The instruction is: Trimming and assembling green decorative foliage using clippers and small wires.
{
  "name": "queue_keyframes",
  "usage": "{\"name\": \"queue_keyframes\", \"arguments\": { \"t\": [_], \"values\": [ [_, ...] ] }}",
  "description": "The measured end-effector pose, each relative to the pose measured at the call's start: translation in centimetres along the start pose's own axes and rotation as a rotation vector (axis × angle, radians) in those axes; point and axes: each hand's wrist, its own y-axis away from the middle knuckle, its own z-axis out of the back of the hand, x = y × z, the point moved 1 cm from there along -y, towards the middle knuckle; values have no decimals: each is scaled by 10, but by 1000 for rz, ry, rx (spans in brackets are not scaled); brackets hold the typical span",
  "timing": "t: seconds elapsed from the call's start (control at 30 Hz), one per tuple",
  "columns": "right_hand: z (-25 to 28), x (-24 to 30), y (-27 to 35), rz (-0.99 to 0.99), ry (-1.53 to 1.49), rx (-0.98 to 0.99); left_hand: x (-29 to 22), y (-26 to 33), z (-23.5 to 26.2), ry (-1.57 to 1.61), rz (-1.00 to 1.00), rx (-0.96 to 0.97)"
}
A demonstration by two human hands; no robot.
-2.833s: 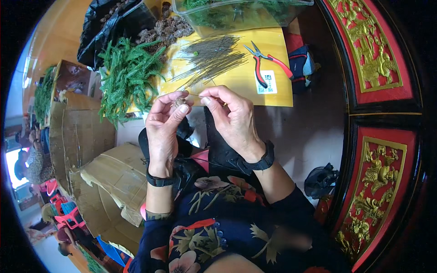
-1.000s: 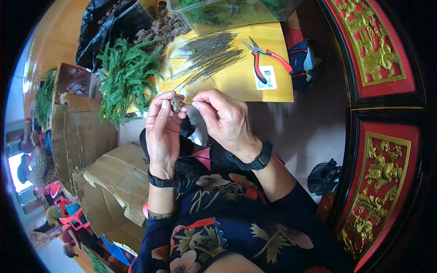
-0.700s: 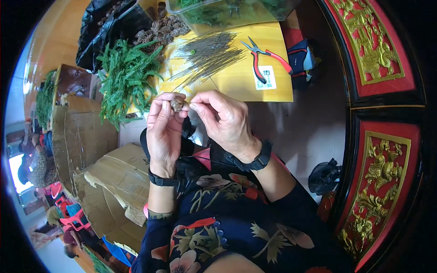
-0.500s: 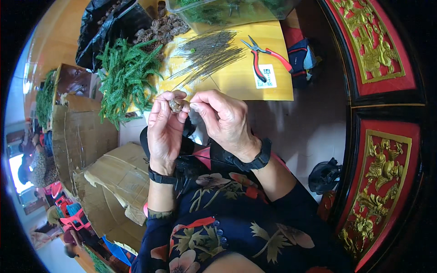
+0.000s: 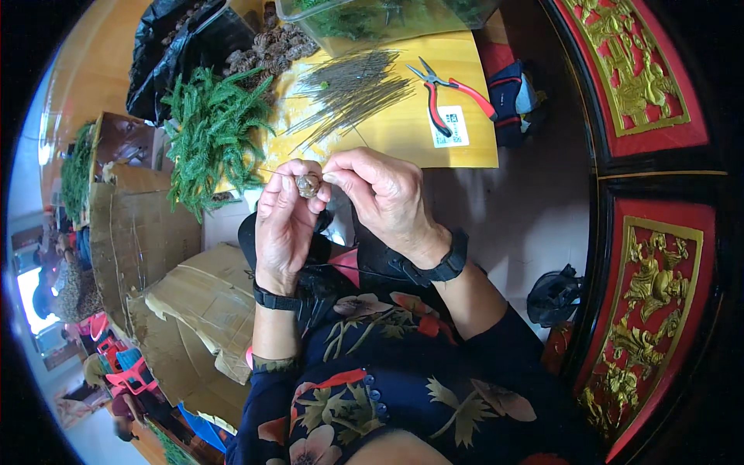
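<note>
My left hand (image 5: 280, 226) is closed around a small brown pine cone (image 5: 308, 186), held between thumb and fingertips. A thin wire (image 5: 266, 170) sticks out to the left past those fingers. Thumb and forefinger of my right hand (image 5: 394, 200) are pinched together right beside the cone, on what looks like the wire's other end; the tips hide most of it. Beyond my hands, a bundle of thin dark wires (image 5: 353, 89) lies on a yellow board (image 5: 387, 147). Red-handled pliers (image 5: 474, 96) rest open to its right.
Green fir sprigs (image 5: 208, 136) and a heap of pine cones (image 5: 271, 51) lie at the far left, near a black plastic bag (image 5: 163, 74). A clear tub (image 5: 341, 32) stands at the back. Cardboard (image 5: 205, 291) is at my left, a carved red-and-gold panel (image 5: 655, 287) at my right.
The pine cone has turned slightly and moved a little to the right in my left fingers. My right hand stays pinched beside it. The whole view has shifted slightly.
</note>
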Motion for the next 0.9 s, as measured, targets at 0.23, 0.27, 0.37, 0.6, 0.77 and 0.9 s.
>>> {"name": "queue_keyframes", "arguments": {
  "t": [0.23,0.27,0.37,0.6,0.77,0.9],
  "values": [
    [2,-3,-2,-24,-69,32,2,1,1,-13,19,5],
    [3,-4,-2,-24,-69,33,2,0,2,-1,28,15],
    [7,-5,-5,6,-9,59,1,1,5,35,72,37],
    [11,-9,-7,11,-20,79,-5,2,7,164,187,116],
    [5,-9,-4,-171,-113,-52,-3,3,9,147,134,98],
    [9,-18,-2,-333,-68,-81,-3,2,10,155,120,47]
  ]
}}
